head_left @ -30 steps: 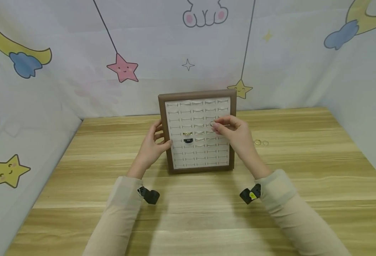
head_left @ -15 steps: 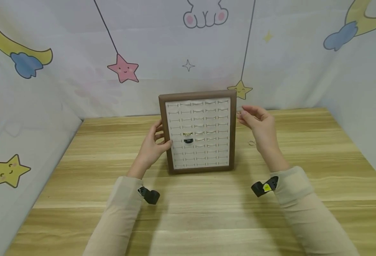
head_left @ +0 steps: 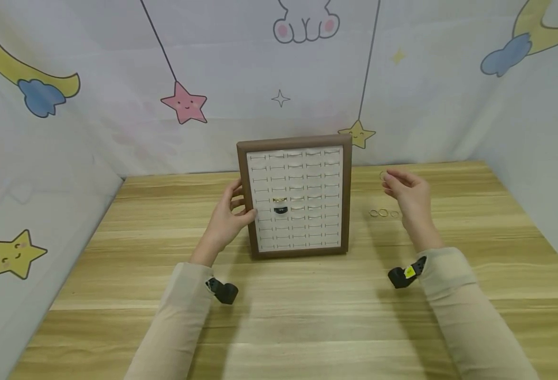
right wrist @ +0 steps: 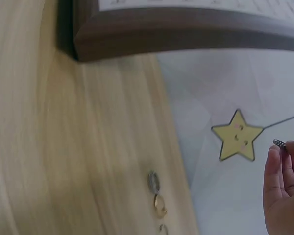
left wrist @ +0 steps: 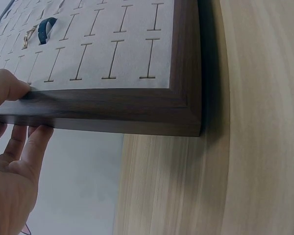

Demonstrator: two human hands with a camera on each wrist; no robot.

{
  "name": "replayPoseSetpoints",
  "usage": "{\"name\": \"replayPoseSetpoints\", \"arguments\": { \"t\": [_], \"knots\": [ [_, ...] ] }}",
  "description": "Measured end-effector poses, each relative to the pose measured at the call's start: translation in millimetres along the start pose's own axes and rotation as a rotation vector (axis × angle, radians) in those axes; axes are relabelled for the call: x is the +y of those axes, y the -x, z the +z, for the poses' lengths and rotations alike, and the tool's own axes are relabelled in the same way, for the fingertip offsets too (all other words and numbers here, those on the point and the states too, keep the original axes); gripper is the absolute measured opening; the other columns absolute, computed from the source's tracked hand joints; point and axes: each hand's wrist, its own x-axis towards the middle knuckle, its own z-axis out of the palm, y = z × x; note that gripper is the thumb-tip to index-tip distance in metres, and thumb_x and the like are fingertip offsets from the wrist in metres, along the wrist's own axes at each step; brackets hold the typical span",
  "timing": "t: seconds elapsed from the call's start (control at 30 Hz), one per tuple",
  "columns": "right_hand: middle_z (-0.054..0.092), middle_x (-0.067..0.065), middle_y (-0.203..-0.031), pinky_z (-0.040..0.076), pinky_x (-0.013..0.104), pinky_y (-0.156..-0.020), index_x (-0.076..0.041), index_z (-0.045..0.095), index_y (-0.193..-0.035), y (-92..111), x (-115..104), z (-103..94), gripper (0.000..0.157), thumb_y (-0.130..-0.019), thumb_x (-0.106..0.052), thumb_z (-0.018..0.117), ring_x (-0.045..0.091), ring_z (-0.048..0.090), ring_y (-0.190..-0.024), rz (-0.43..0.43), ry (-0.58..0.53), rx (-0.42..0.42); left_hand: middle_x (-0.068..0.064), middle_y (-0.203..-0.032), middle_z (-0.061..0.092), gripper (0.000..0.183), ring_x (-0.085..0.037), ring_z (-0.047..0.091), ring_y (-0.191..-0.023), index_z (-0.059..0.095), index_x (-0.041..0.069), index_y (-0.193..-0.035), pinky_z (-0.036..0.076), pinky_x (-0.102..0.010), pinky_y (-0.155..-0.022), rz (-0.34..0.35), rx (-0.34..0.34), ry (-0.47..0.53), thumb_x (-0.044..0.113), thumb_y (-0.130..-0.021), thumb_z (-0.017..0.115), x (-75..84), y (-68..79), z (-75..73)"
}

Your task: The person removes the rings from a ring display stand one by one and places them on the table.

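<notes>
A brown-framed ring display board with rows of slits in its pale face leans upright on the table. My left hand grips its left edge, thumb on the front and fingers behind, as the left wrist view also shows. Two rings sit in neighbouring slits: a gold ring and, below it, a black ring. Off the board's right side, my right hand is raised, pinching a small silvery, patterned ring between thumb and fingertips. Beneath that hand, three rings lie in a row on the table.
The wood-grain table spreads out in front of the board and to both sides. Close behind it hangs a pale curtain printed with stars and moons. Each wrist carries a small black camera.
My right hand has moved right, from in front of the board to above the loose rings, still pinching the ring. The left hand and the board have stayed put.
</notes>
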Motion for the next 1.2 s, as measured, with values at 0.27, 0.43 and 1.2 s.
{"name": "replayPoseSetpoints", "arguments": {
  "t": [0.27,0.43,1.2],
  "knots": [
    [0.062,-0.017,-0.077,0.053,0.007,-0.064,0.000,0.059,-0.108,-4.5,13.9,-22.9,0.019,-0.091,-0.006,0.059,-0.004,0.060,-0.067,0.075,0.171,0.033,-0.014,-0.148,0.031,0.080,-0.031,0.041,-0.131,0.016,0.015,-0.152,0.041,-0.042,-0.111,0.003,0.006,0.011,0.002,-0.087,0.060,0.0,0.8,0.4],
    [0.060,-0.023,-0.069,0.052,0.007,-0.064,0.009,0.052,-0.126,-6.2,23.3,-34.2,0.038,-0.092,-0.008,0.056,-0.007,0.058,-0.065,0.161,0.342,0.027,-0.014,-0.148,0.031,0.080,-0.031,0.041,-0.131,0.017,0.015,-0.151,0.041,-0.042,-0.110,0.003,0.008,0.014,0.001,-0.086,0.060,-0.1,1.3,1.0],
    [0.053,-0.021,-0.053,0.050,0.012,-0.048,0.014,0.052,-0.125,-18.0,47.3,-71.1,0.043,-0.092,-0.012,0.056,-0.007,0.052,-0.051,0.231,0.671,-0.013,-0.012,-0.148,0.031,0.079,-0.030,0.040,-0.132,0.016,0.018,-0.152,0.040,-0.042,-0.111,-0.006,0.003,0.009,0.004,-0.087,0.060,-0.4,-0.7,0.7]
  ]
}}
